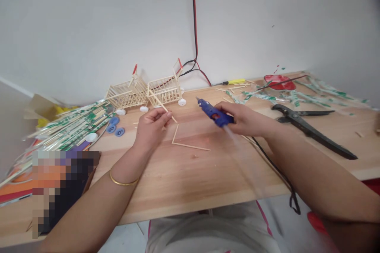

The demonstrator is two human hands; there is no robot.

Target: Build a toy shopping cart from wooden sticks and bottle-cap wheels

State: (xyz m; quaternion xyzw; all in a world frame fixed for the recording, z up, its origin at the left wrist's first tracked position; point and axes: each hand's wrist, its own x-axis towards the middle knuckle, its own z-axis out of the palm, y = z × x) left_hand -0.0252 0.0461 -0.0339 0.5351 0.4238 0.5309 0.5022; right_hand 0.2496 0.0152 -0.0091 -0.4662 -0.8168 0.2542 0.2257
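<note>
Between the thumb and fingers of my left hand (152, 124) is a thin wooden stick (164, 106), pinched near its lower end. Joined sticks (191, 146) lie bent at an angle on the table, and their upper end meets the held stick by my fingertips; whether it is fixed there I cannot tell. My right hand (237, 118) is wrapped round a blue hot glue gun (214, 113), its nozzle pointing up and left, apart from the sticks. A clear glue stick (234, 136) trails from the gun's back.
Two small stick-built carts (164, 90) with white wheels stand by the wall. Blue wheels (119, 131) and wrapped sticks (71, 126) lie left. Black cutters (311, 130), a yellow-handled tool (236, 81) and torn wrappers (314, 97) are right. A black cord (276, 168) hangs over the table's edge.
</note>
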